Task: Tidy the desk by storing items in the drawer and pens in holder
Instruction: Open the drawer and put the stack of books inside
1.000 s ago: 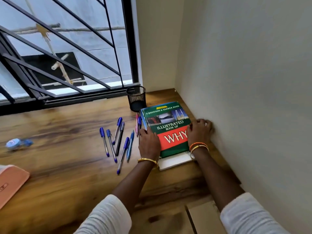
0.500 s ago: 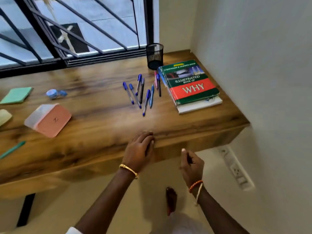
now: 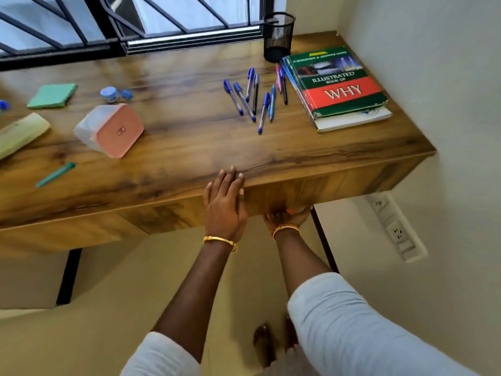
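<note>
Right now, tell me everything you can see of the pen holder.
The pen holder is a black cylindrical cup that looks like wire mesh, with a solid rim and an open top. It stands upright at the desk's far right, near the window grille. No pens are seen in it. Its base sits just beyond the books; contact with them cannot be told.

The person wears pale, whitish sleeves [image 3: 349,316] pushed up, leaving both forearms bare down to the desk's front edge [image 3: 325,185]. Just short of that edge, the left hand [image 3: 225,204] shows a thin gold bangle [image 3: 220,240] round its wrist. The right hand [image 3: 287,217], partly hidden under the same edge, carries an orange beaded band [image 3: 285,228] with a slimmer gold one beside it. Far below the desk, bare feet [image 3: 264,340] show on the floor, blurred, one ankle ringed by something reddish.
</note>
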